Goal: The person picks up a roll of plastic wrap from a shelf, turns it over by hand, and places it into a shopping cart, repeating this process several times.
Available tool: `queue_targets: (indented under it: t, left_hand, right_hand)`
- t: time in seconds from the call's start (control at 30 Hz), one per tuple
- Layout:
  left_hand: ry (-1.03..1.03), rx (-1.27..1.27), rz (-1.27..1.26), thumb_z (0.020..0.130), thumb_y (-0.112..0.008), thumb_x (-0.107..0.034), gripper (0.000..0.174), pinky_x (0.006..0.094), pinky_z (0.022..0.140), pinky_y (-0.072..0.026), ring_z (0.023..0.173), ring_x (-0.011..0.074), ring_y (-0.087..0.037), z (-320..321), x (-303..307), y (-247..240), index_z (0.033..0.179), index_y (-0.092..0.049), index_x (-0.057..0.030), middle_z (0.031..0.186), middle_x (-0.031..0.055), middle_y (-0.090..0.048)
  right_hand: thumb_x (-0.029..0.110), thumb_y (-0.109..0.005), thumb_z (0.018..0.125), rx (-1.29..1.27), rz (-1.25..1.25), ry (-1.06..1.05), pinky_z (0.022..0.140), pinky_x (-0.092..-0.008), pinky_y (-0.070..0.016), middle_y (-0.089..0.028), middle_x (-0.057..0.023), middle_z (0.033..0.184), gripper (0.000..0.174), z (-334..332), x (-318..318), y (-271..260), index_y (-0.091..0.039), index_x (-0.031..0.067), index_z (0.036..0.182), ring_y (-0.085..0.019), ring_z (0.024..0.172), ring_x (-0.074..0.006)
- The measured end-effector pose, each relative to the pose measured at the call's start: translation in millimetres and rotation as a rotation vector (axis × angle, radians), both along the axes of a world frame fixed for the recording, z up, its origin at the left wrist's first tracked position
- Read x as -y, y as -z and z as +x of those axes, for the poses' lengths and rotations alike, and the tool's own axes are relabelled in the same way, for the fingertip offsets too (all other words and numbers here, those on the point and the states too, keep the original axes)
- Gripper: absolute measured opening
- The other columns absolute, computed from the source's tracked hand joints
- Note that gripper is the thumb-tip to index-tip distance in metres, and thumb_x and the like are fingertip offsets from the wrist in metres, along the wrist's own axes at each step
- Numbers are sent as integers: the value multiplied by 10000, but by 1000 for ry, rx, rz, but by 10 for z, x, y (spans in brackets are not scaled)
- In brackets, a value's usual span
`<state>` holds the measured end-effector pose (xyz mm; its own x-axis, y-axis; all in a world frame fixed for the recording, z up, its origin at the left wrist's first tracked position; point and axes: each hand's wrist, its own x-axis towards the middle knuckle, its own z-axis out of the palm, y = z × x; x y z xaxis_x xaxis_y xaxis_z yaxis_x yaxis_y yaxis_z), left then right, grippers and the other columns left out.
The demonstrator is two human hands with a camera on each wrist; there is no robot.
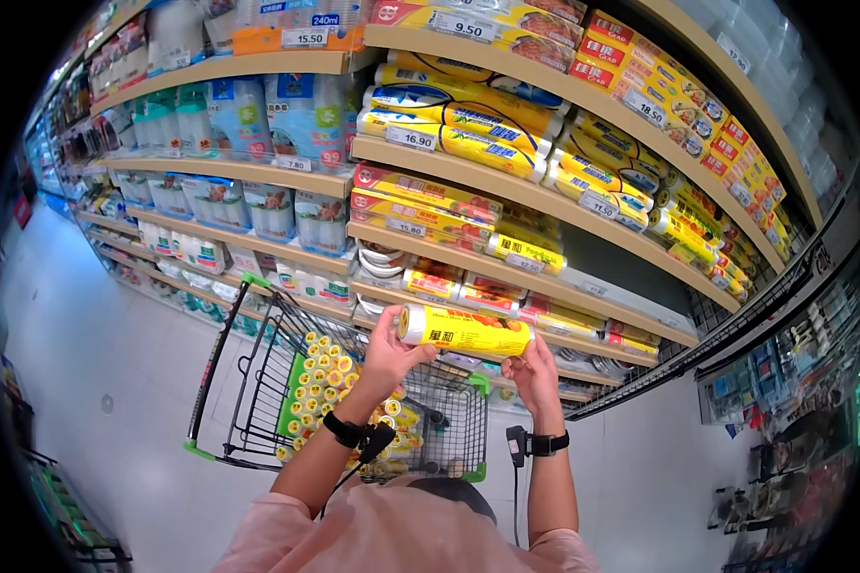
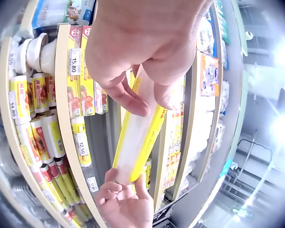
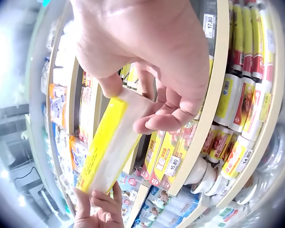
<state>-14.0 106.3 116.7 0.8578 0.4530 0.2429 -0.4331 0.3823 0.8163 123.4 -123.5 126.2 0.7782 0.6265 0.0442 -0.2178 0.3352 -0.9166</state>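
A white roll of plastic film or bags with a yellow printed label [image 1: 473,329] is held up level in front of the shelves. My left hand [image 1: 390,355] grips its left end, thumb below and fingers behind. At the other end, my right hand [image 1: 533,374] pinches the roll between thumb and fingers. The left wrist view shows the roll's white side [image 2: 135,135] stretching from the left hand [image 2: 137,52] to the right hand [image 2: 126,204]. In the right wrist view the right fingers curl at the roll's near end. Below stands a shopping cart [image 1: 479,385] containing many similar rolls [image 1: 327,377].
Curved wooden shelves [image 1: 506,177] rise ahead, stocked with yellow rolls [image 1: 449,134], boxes [image 1: 420,210] and price tags. Plastic cups and bottles [image 1: 268,210] fill the left shelving. Pale tiled floor [image 1: 134,382] lies left of the cart, and hanging goods [image 1: 793,382] are at right.
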Motion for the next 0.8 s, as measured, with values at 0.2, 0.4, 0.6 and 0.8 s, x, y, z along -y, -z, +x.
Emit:
queue_targets:
  t: [0.2,0.4,0.6,0.8]
  left_hand:
    - [54,22,53,840,-668,86,687,356,789,-586,928,220,-671,-61,-62,-23,1411,-317,-68,1110,156,-638]
    - [62,-27,-140,961,-549,-10,465,416,890,-565,1112,257,-603,-74,-108,33,1382,-362,-75,1286,132,-526]
    - [61,-4,-120,965,-547,-25,430,423,919,-548,1154,255,-581,-112,-102,66,1360,-384,-77,1313,109,-491]
    - [-21,35,-63,888,-629,39,521,339,920,-532,1126,198,-580,-134,-89,65,1346,-393,-34,1296,98,-495]
  right_hand:
    - [206,-516,1012,-18,71,19,657,-295,-472,-614,-98,1081,476,-68,-98,-97,-374,61,1443,-585,759,-174]
    - [11,-613,901,47,101,38,704,-320,-516,-629,-131,1069,635,-141,-141,-293,-348,73,1475,-631,823,-213]
    - [65,-565,951,70,43,60,741,-318,-543,-621,-155,1146,578,-83,-136,-274,-338,81,1483,-656,863,-237]
    - [127,-513,1005,-19,-83,79,685,-320,-550,-619,-159,1163,499,-60,-145,-240,-339,63,1469,-681,828,-258]
